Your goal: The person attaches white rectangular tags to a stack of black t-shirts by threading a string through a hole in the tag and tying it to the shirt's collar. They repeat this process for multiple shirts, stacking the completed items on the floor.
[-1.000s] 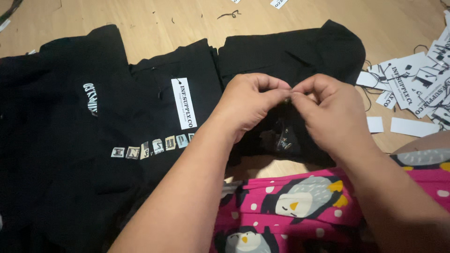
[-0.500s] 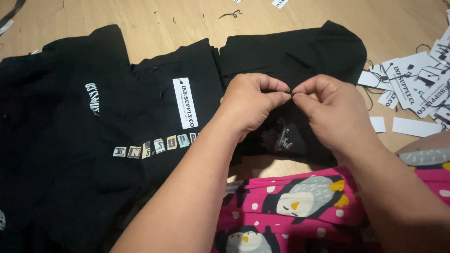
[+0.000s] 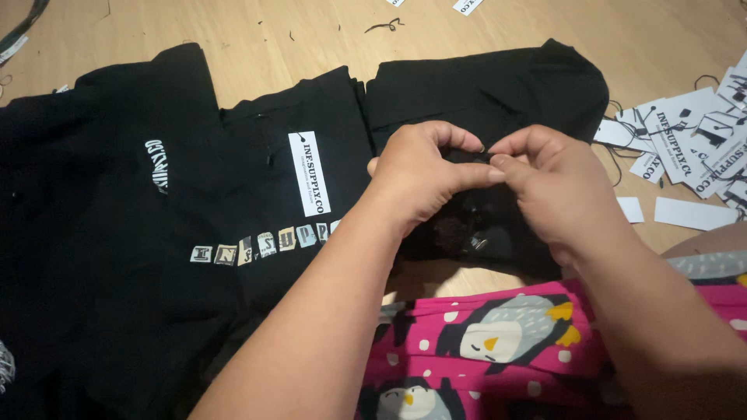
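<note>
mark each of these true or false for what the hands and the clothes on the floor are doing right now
1. Both hands pinch the same bit of black fabric. True: the left hand and right hand meet fingertip to fingertip on the black garment.
2. A white hang tag lies on the black shirt to the left. True: the white hang tag rests on the black shirt.
3. The loose paper tags are piled at the far left. False: the pile of paper tags lies at the right edge.
4. The floor is grey carpet. False: it is a light wooden floor.
5. The pink cloth is plain. False: the pink cloth has penguins and white dots.
</note>
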